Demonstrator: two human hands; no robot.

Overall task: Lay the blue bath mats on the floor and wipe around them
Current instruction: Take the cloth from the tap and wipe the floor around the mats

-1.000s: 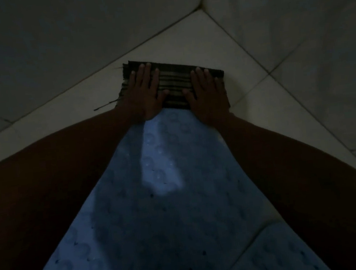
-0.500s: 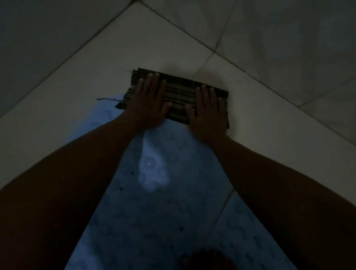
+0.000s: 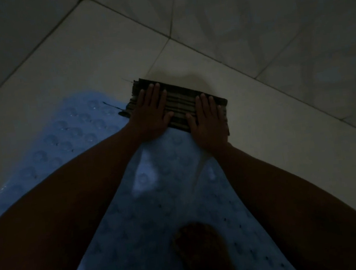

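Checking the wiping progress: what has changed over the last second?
Both hands, left and right, slid the folded cloth along the floor away from the wall corner, following the end of the blue mat. Unchanged: both palms press flat on the cloth, and the mat lies flat.

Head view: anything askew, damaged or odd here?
Only small things. The striped cloth under the left hand and right hand is frayed: loose threads trail from its left end onto the blue mat. A dark rounded shape sits on the near mat; too dim to identify.
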